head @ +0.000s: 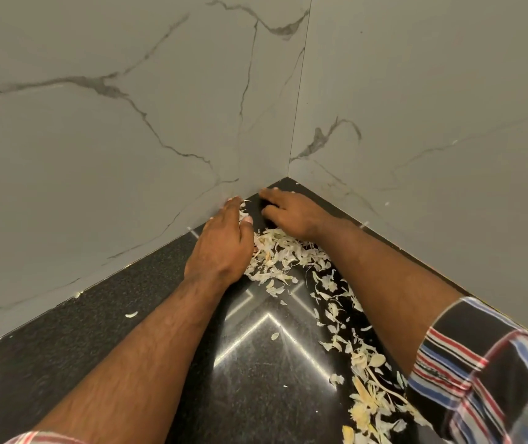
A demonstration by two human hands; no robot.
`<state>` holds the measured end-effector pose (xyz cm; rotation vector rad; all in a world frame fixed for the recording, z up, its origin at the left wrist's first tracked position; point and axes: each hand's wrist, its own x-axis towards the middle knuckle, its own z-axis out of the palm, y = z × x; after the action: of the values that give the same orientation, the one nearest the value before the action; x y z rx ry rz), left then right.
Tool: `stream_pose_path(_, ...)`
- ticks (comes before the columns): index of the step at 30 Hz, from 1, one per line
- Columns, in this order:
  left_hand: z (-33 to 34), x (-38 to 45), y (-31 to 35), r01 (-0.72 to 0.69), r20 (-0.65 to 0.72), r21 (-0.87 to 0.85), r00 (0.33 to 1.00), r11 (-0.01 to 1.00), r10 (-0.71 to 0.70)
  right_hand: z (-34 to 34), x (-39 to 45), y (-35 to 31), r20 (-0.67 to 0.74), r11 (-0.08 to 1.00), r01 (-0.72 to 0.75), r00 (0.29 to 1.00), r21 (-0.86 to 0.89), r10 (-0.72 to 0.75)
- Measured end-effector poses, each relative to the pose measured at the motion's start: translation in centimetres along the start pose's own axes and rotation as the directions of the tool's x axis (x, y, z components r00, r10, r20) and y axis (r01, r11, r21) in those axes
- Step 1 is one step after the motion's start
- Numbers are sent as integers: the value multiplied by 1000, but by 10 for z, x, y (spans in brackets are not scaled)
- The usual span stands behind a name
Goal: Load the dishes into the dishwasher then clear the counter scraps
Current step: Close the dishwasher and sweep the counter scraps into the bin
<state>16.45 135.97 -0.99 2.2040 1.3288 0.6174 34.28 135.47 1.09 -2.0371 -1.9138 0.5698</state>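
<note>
Because the scraps (pixel 275 251) lie between my palms, I cup my left hand (pixel 221 248) and right hand (pixel 288 216), fingers loosely curved and grasping nothing, to rake them from the counter (pixel 96 331) corner.

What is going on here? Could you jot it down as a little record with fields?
place: corner of a dark polished counter against marble-look wall tiles
scraps: pale papery peelings, heaped between the hands and trailing toward the lower right
left hand: flat on the counter along the left wall, fingers straight, beside the heap
right hand: near the corner, behind the heap; its fingers look bent, and whether it holds any scraps cannot be told
stray bit: one peeling lies apart on the left
sleeve: striped, on the right arm
dishes: none in view
</note>
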Motion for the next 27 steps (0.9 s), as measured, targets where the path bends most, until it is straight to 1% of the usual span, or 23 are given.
stream_pose_path(3,-3,1,-2,40,-76,-102,996,994,-48,3,9,-18,18,1000,10,1000,-28,-10)
stream_pose_path(6,-4,3,-2,65,-103,-114,992,991,-77,10,3,-22,88,989,85,993,-122,-75)
stream_pose_path(8,-4,2,-4,74,-113,-126,990,989,-89,10,-2,-23,112,986,134,986,-95,-123)
stream_pose_path(9,-3,2,-5,77,-125,-147,988,986,-96,7,-5,-24,72,990,137,988,-39,-134)
stream_pose_path(11,-3,2,-8,79,-161,-209,980,975,-114,2,-5,-23,-70,991,108,992,78,-103)
stream_pose_path(12,-3,3,-9,80,-179,-233,976,969,-123,2,-2,-22,-101,992,87,992,91,-77)
stream_pose_path(14,-3,4,-10,79,-197,-249,972,965,-130,6,4,-27,-56,997,73,996,31,-71)
stream_pose_path(18,-4,4,-9,83,-196,-241,972,967,-132,19,-2,-40,51,978,185,982,-98,-181)
stream_pose_path(20,-5,3,-7,90,-179,-209,976,974,-128,17,-13,-38,112,964,247,965,-101,-236)
stream_pose_path(21,-6,2,-6,82,-166,-174,980,981,-111,14,-19,-36,119,965,255,962,-63,-246)
stream_pose_path(22,-6,1,-5,65,-150,-132,985,989,-84,9,-24,-32,92,970,242,966,-5,-240)
stream_pose_path(23,-6,0,-4,43,-137,-93,989,995,-55,3,-28,-27,31,976,213,976,51,-215)
stream_pose_path(25,-4,0,-3,6,-106,-35,994,999,-10,-9,-30,-5,-84,988,123,990,92,-116)
stream_pose_path(26,-2,2,-3,-5,-83,-7,997,1000,4,-13,-32,6,-93,995,73,994,74,-66)
stream_pose_path(27,-1,4,-4,-14,-59,24,998,1000,15,-14,-34,16,-66,998,23,998,55,-20)
